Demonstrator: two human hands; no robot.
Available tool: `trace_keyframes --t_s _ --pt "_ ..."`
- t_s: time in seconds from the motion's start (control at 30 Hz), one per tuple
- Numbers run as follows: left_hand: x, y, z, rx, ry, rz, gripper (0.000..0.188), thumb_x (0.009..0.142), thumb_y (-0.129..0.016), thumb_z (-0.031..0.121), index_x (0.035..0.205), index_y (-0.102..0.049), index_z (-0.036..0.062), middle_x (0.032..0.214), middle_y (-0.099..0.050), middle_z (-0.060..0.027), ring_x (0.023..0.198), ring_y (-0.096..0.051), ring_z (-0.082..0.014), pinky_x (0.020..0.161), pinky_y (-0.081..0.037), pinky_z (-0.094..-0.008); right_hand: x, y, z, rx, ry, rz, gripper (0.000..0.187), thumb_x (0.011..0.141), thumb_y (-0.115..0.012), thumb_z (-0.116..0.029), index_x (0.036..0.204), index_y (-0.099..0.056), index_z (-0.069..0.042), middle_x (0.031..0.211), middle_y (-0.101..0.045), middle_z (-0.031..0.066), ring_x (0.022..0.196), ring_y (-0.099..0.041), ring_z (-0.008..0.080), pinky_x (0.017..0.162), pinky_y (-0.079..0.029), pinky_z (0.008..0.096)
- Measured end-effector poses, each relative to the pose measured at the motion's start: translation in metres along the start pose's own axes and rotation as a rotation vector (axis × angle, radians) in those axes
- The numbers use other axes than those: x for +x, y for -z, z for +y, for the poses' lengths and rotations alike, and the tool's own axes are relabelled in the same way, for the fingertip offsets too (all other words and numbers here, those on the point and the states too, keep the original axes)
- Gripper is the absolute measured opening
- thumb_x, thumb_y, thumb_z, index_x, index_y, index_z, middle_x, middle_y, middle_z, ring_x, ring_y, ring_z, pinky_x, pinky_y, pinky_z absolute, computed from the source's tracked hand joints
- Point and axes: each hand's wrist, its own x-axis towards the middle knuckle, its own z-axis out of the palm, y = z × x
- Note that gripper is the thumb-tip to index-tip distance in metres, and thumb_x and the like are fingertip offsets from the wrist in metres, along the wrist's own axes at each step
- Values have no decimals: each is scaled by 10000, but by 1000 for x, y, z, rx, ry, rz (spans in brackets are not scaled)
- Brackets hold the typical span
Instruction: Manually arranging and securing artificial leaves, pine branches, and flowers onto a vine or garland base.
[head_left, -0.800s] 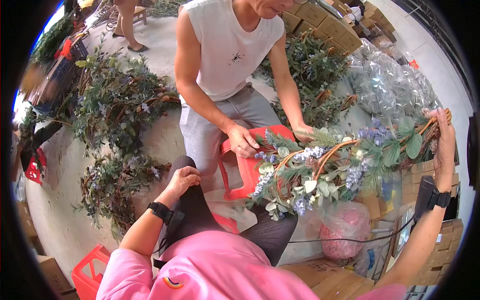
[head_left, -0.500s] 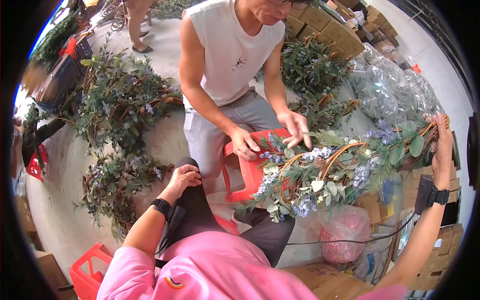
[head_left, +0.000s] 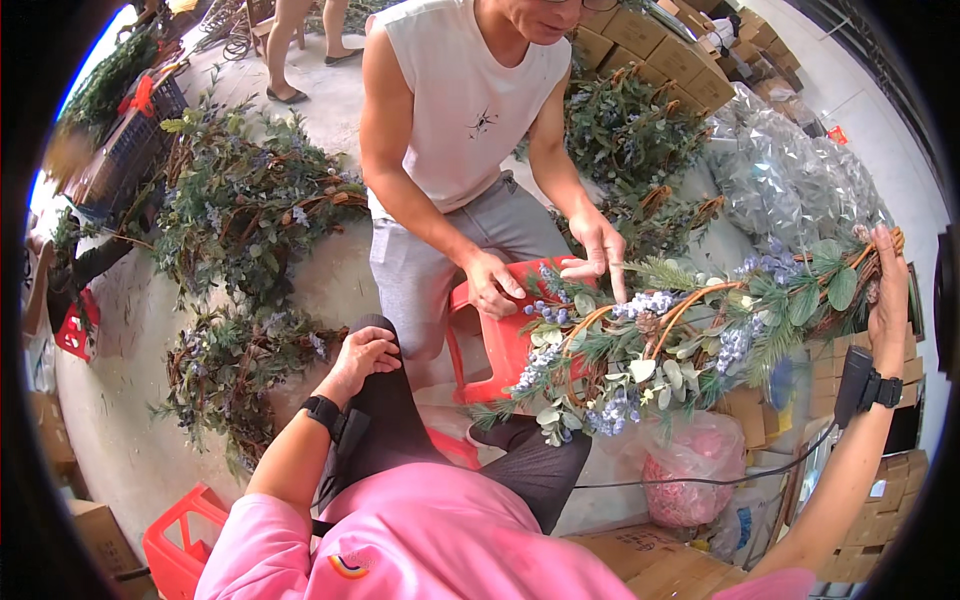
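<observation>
The pale floor [head_left: 110, 410] is spread across much of the frame. A co-worker [head_left: 440, 140] in a white sleeveless top is seen at top centre, and a pink shirt [head_left: 430, 530] is worn by the person at the lower edge. Large heaps of blue-flowered greenery [head_left: 235, 210] are laid on the floor at the left, with more seen at upper right, beside crumpled silvery plastic [head_left: 790, 175]. Stacked cartons [head_left: 655, 50] are seen at the top right.

The leafy garland [head_left: 672, 375], made of brown twigs, is stretched across the right of centre, its left end overlapping a red stool [head_left: 505, 345]. A second red stool [head_left: 185, 530] is seen at lower left, and a clear bag of pink material [head_left: 685, 475] below the garland.

The person's right hand [head_left: 887, 300] is set against the garland's right end, fingers nearly straight; how far its grip is closed cannot be told, as the thumb is hidden. The left hand [head_left: 360, 360] is rested on the dark-trousered knee [head_left: 380, 330], fingers loosely bent; whether anything is held in that grip cannot be told. The garland's left part is pointed at by a co-worker's finger [head_left: 618, 282].
</observation>
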Motion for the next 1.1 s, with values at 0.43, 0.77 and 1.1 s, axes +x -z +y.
trace_keyframes --t_s 0.43,0.77,1.1 --pt "-9 -53 -4 374 -36 -139 207 743 -505 75 915 -544 -32 705 -543 -43 622 -510 -108 579 -430 -239 -5 -2 -5 -28 35 24 264 829 -549 -322 905 -577 -71 821 -581 -12 735 -542 67 652 -426 220" --pt "-11 -62 -30 485 -7 -263 225 731 -530 97 921 -553 -21 688 -569 -73 624 -546 -137 590 -447 -276 -1 4 0 -2 24 -16 294 855 -508 -306 941 -585 -36 903 -588 18 820 -530 80 747 -408 236" --pt "3 -49 -42 426 97 -199 219 754 -522 99 942 -543 -10 741 -572 -77 648 -562 -153 593 -472 -271 0 -2 2 26 72 39 287 853 -507 -310 913 -580 -38 880 -586 22 761 -533 85 692 -425 230"
